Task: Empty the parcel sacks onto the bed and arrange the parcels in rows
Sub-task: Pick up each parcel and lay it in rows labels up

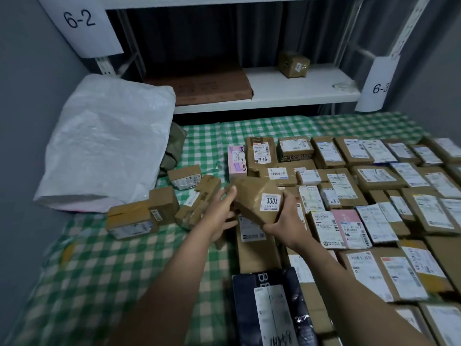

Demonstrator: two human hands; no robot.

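Both hands hold one brown taped parcel (252, 196) with a white "3003" sticker, lifted above the bed's middle. My left hand (220, 216) grips its left end; my right hand (287, 221) curls round its right side from below. Several labelled parcels (374, 191) lie in rows across the right half of the green checked bed (99, 258). A few loose brown boxes (159, 208) lie scattered to the left. A white woven sack (104, 146) slumps at the bed's far left against the wall.
A white shelf (287, 88) behind the bed carries a flat brown carton (207, 88) and a small taped box (293, 64). Paper signs "6-2" (79, 21) and "6-3" (379, 83) hang on the shelf posts. A dark parcel (269, 308) lies near the front edge.
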